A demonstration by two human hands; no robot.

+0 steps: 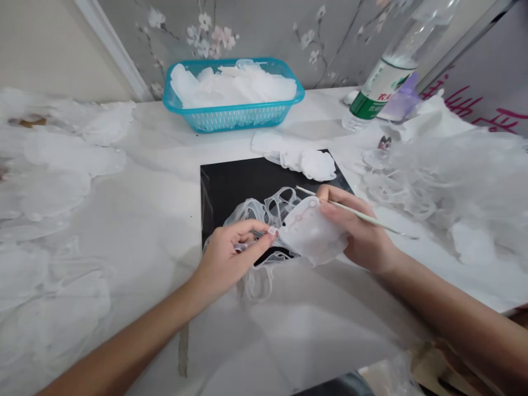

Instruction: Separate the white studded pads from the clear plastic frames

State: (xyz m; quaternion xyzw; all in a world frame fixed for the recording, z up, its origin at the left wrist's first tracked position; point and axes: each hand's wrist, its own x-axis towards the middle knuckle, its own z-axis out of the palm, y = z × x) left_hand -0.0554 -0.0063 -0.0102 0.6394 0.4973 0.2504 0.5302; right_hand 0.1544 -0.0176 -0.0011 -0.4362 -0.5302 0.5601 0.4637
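- The left hand (225, 258) is pinching narrowly at the edge of a thin translucent white sheet piece (311, 231), fingertips closed on its rim over the black mat (231, 184).
- The right hand (355, 231) is gripping that same piece from the other side while also holding a slim stick tool (363, 215) across its fingers.
- The piece is sitting above the mat's near edge, at the worktop's middle, with looping offcut strips (264, 212) lying beneath it.
- Judging by the layout, a fair share looks done: a turquoise basket (233, 93) at the far edge is holding many white pieces, and a small stack (315, 164) is resting on the mat's far right corner.
- Much seems left: filmy sheet material (462, 181) is heaping along the right edge.
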